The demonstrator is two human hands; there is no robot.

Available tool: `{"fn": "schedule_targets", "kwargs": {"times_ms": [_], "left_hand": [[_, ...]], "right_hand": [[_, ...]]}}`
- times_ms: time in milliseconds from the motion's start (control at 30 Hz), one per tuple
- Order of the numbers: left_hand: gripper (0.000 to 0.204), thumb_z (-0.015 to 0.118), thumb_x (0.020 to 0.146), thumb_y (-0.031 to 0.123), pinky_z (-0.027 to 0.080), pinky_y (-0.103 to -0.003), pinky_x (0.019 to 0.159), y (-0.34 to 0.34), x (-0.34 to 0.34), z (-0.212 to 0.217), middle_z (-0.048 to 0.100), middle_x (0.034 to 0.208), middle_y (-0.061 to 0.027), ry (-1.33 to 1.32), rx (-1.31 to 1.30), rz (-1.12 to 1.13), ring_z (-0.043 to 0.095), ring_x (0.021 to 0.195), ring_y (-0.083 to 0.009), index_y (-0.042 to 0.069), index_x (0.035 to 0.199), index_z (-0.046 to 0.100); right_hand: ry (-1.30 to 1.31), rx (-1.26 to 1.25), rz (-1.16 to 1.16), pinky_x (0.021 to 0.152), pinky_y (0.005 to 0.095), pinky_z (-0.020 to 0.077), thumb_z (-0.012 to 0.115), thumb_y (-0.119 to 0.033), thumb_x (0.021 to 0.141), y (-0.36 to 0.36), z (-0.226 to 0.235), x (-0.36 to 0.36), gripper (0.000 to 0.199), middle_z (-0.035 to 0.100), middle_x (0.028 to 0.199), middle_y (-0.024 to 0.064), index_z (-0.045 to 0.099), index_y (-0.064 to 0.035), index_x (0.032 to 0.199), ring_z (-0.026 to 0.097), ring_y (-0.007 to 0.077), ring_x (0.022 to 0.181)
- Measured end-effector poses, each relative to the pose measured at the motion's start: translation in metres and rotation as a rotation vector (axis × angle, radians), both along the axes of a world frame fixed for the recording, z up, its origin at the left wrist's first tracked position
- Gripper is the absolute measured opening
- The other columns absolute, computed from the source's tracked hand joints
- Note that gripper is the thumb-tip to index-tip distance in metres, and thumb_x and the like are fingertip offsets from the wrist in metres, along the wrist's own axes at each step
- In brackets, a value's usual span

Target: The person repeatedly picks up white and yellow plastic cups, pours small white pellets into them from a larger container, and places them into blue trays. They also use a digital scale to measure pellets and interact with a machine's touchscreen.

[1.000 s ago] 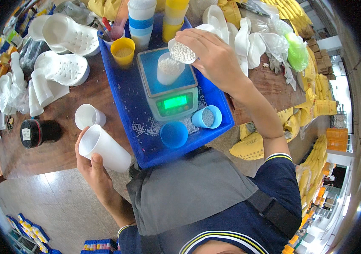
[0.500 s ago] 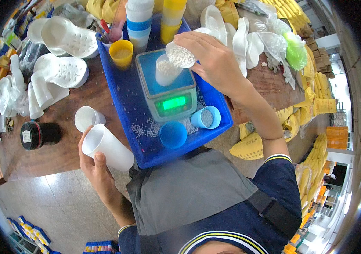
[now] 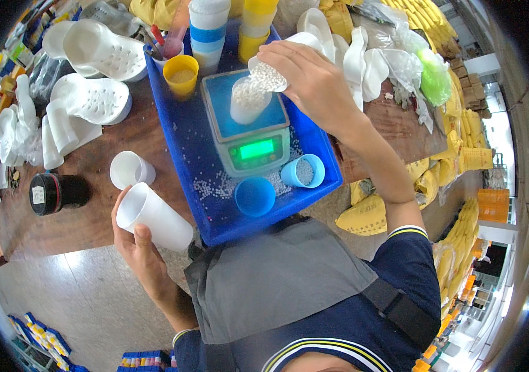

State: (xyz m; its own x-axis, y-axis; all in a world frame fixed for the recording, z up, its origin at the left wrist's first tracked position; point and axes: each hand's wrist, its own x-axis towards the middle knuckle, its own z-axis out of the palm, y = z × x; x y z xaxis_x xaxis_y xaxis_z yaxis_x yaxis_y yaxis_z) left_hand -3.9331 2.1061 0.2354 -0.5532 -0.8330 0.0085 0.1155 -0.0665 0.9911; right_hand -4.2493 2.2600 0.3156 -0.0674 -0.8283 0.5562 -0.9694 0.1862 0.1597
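My right hand (image 3: 314, 80) grips a tilted white cup of pellets (image 3: 267, 74), its rim over another white cup (image 3: 249, 102) standing on the digital scale (image 3: 258, 147). White pellets fill that second cup near its top, and more spill toward it from the tilted one. The scale's display glows green. In my left hand (image 3: 140, 248), a tall translucent white cup (image 3: 160, 220) leans with its mouth turned up and to the left; no contents show. Just beyond it a shorter white cup (image 3: 131, 170) rests on the wooden table.
A blue tray (image 3: 221, 232) surrounds the scale, with scattered pellets, an empty blue cup (image 3: 255, 197), a light-blue cup of pellets (image 3: 302, 171), a yellow cup (image 3: 181, 76) and cup stacks (image 3: 207, 37). White foam clogs (image 3: 94, 99) and a black jar (image 3: 58, 193) lie left.
Pellets in the cup on the scale have risen higher as more pour in from the tilted cup. My left hand and its cup have shifted slightly left.
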Motion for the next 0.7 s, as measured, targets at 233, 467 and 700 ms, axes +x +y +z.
{"fn": "schedule_targets", "kwargs": {"times_ms": [233,467,700], "left_hand": [[0.083,0.071,0.084,0.055,0.048,-0.035,0.095,0.002,0.001,0.0,0.06,0.124,-0.0176,-0.007,-0.005,0.002,0.061,0.111,-0.0234,-0.005,0.136,0.047],[0.084,0.071,0.084,0.056,0.049,-0.035,0.094,0.002,-0.002,0.003,0.06,0.123,-0.0186,0.013,-0.022,-0.016,0.061,0.11,-0.0235,-0.006,0.136,0.046],[0.087,0.071,0.082,0.057,0.051,-0.035,0.092,0.003,-0.002,0.004,0.061,0.122,-0.0202,0.004,-0.016,-0.021,0.063,0.109,-0.0248,-0.006,0.136,0.047]], "right_hand": [[-0.168,-0.022,-0.027,0.094,0.0378,0.0514,0.077,-0.007,0.071,0.006,0.004,0.003,0.053,0.066,0.117,0.0095,0.058,-0.0095,0.121,0.062,0.0292,0.111],[-0.186,-0.022,-0.052,0.093,0.0383,0.0523,0.08,-0.007,0.07,0.012,0.007,0.007,0.057,0.066,0.119,0.0113,0.059,-0.0074,0.123,0.063,0.0299,0.111],[-0.173,-0.017,0.006,0.094,0.0388,0.0514,0.076,-0.009,0.071,0.008,0.003,0.006,0.052,0.066,0.116,0.0094,0.057,-0.0109,0.12,0.062,0.03,0.111]]}}
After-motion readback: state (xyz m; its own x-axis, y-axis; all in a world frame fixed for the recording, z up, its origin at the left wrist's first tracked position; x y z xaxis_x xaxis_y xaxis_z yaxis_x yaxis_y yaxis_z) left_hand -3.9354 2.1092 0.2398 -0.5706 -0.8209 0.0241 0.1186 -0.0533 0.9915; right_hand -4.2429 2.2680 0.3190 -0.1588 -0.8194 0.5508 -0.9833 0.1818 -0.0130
